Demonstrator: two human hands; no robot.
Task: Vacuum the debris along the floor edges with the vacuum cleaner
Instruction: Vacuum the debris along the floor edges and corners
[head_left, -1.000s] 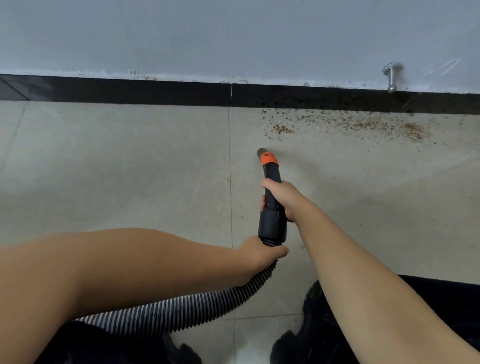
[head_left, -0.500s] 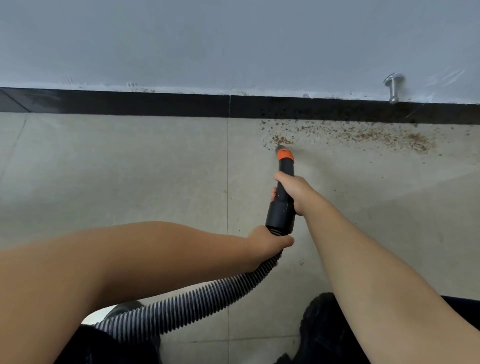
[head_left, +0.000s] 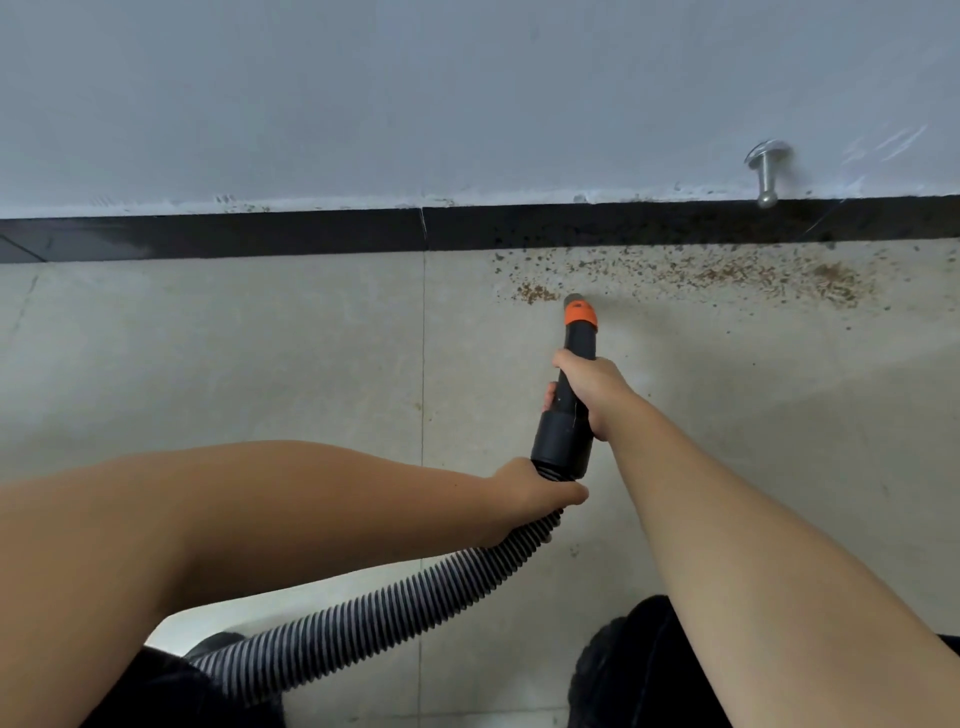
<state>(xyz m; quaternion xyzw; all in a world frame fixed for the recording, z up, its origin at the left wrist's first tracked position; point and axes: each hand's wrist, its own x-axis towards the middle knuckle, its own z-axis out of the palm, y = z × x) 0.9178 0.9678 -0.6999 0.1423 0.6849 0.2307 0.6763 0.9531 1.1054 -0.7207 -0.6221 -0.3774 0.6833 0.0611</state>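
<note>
I hold a black vacuum nozzle (head_left: 571, 415) with an orange collar; its tip (head_left: 575, 300) points at the floor just right of a small clump of brown debris (head_left: 532, 293). My right hand (head_left: 589, 387) grips the nozzle tube from the right. My left hand (head_left: 530, 493) grips the ribbed grey hose (head_left: 374, 613) where it joins the nozzle. A long band of brown debris (head_left: 727, 273) runs along the floor beside the black baseboard (head_left: 260, 234), stretching right from the tip.
A grey wall rises above the baseboard, with a metal door stop (head_left: 766, 174) sticking out at the right. Beige floor tiles (head_left: 208, 364) spread to the left. My dark shoes (head_left: 623, 670) and trousers sit at the bottom edge.
The nozzle has moved forward and right toward the baseboard, and its tip now reaches the near edge of the debris. Both hands keep the same grip.
</note>
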